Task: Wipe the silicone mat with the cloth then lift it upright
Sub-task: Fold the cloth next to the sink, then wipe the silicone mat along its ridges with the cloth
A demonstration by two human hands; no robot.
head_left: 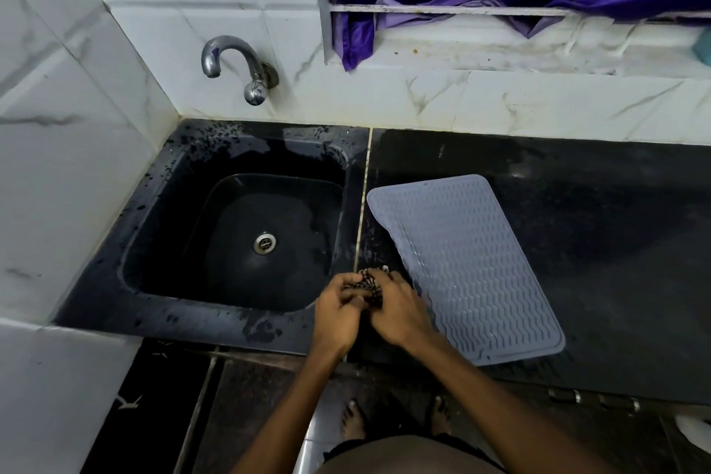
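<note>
A dark patterned cloth is gripped between the left hand and the right hand, fingers curled around it. Just right of the right hand, a grey mat is laid flat on the black counter. A sink is set left of the left hand.

No text, label, brand or number can be read anywhere; the grey ribbed silicone mat seems to carry only wavy ridges.

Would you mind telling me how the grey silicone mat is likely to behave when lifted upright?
The silicone mat lies thin and flat on the counter, so it will probably flop and bend rather than stand stiffly. Its ribbed surface likely offers some grip, though water drops nearby suggest that it may be slippery.
</note>
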